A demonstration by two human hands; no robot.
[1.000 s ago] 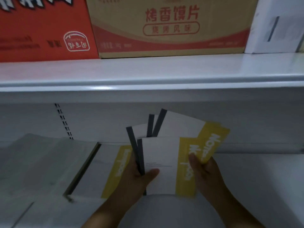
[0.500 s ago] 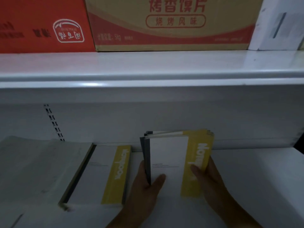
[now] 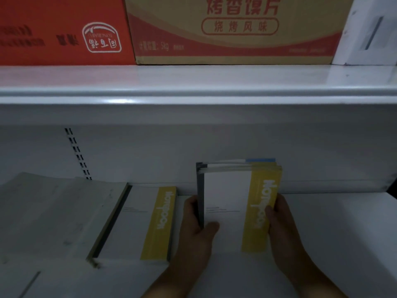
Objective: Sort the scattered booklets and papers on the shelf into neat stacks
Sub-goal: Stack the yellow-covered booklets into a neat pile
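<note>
While the white lower shelf [image 3: 333, 233] looks slick and the grey paper pile [image 3: 53, 211] sprawls at its left, the flat booklet stack [image 3: 137, 222] lies just beside that pile. To its right the bundle of booklets [image 3: 227, 201] stands on end, with the left hand [image 3: 193, 231] gripping the dark spines, the right hand [image 3: 283, 224] gripping the yellow edge, and both thumbs curled over the cover. Its top edges sit uneven, so a loosened grip could let it fan apart or slide.

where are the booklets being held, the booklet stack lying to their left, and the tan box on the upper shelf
held booklets [image 3: 227, 196]: head view, white part of the front cover.
flat stack [image 3: 131, 224]: head view, white part of its top cover.
tan box [image 3: 236, 51]: head view, red band on its front.
</note>
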